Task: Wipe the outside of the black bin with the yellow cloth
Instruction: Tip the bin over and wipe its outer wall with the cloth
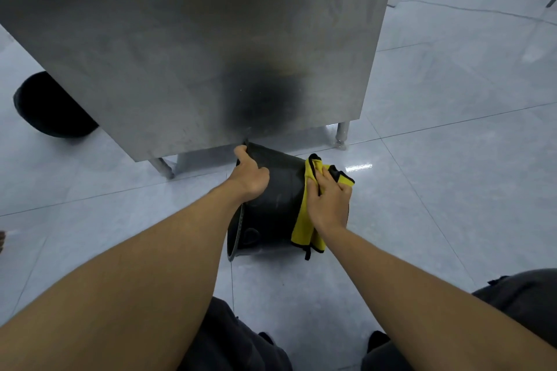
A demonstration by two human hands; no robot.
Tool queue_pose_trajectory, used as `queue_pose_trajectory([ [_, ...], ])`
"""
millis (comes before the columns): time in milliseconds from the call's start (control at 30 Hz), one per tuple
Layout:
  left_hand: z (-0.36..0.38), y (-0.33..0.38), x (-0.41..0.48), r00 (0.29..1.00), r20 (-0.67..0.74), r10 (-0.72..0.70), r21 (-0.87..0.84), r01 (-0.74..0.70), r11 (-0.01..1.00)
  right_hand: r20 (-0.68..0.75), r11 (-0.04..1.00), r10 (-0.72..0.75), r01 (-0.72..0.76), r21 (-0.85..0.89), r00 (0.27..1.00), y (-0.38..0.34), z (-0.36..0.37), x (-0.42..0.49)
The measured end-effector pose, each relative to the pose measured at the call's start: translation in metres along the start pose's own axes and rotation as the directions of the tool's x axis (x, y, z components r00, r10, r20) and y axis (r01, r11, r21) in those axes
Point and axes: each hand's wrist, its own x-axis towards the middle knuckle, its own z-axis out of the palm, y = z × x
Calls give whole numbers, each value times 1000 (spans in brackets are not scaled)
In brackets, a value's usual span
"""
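Observation:
The black bin (pixel 277 199) lies tipped on its side on the tiled floor, just in front of a steel table. My left hand (pixel 251 173) grips the bin's upper rim, thumb over the edge. My right hand (pixel 330 200) presses the yellow cloth (pixel 304 220) flat against the bin's right outer wall. The cloth has black edging and hangs down past the bin's side. My arms hide part of the bin's near wall.
A steel table (pixel 196 39) stands over the bin, its legs (pixel 342 134) on the floor behind it. A second dark round bin (pixel 48 105) sits at the far left. A cable (pixel 470 9) runs across the tiles at the back right. My knees fill the bottom edge.

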Motion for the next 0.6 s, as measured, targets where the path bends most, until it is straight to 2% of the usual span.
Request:
queue_pose_trajectory([
  [67,1,0,4,1000,-18,-10,-30,9,1000,-2,999,-34,34,16,999,-7,1,-3],
  [133,1,2,5,1000,-8,-6,-23,6,1000,17,980,-197,196,44,980,-15,4,-9],
  [233,-2,6,6,999,-25,21,-27,-22,999,98,894,-449,446,46,888,-23,13,-15],
  [300,-4,6,5,999,-33,29,-58,-30,998,150,865,-501,498,63,852,-25,18,-16],
  [433,-8,2,2,998,18,63,-24,-62,998,109,889,-456,457,18,883,-12,17,-13],
  [600,-6,4,-1,998,27,65,8,-66,998,25,976,-198,200,-91,980,12,6,-10],
])
